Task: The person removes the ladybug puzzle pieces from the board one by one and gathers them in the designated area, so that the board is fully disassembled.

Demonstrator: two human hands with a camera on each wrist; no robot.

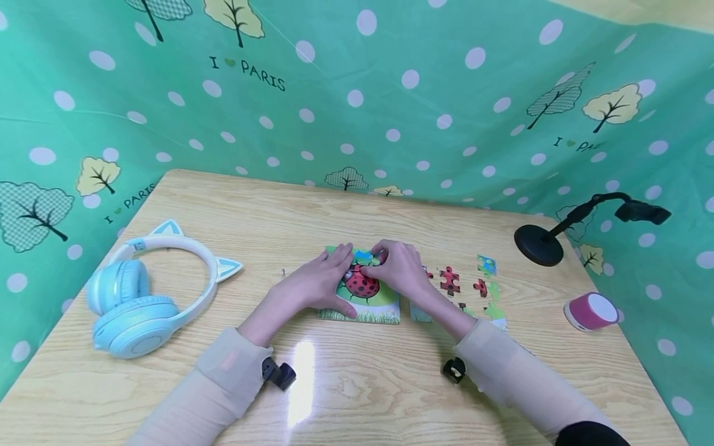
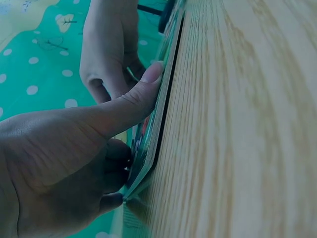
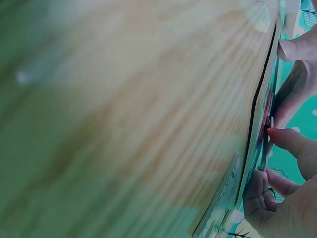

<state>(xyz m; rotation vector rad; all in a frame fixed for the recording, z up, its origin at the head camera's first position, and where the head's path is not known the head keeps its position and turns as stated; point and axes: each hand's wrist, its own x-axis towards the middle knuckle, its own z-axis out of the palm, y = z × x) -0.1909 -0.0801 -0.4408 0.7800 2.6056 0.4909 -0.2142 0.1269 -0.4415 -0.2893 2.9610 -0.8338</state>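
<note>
A ladybug jigsaw puzzle (image 1: 385,316) with a grassy lower edge lies flat on the table. My left hand (image 1: 318,282) rests across its left side, fingers stretched out and thumb near the lower edge. Over the puzzle's upper right, my right hand (image 1: 403,267) bends its fingers and pinches a small puzzle piece (image 3: 269,148) against the board, mostly hidden by the fingers. Several loose pieces lie to the right, among them a red one (image 1: 449,282) and a blue-green one (image 1: 487,265). A flat pale-blue puzzle part (image 1: 419,313) is partly covered by my right forearm.
Light-blue cat-ear headphones (image 1: 142,325) lie at the left of the wooden table (image 1: 357,396). A black desk lamp (image 1: 538,244) stands at the back right, with a pink-and-white cylinder (image 1: 592,311) in front of it. A green dotted cloth (image 1: 357,124) hangs behind.
</note>
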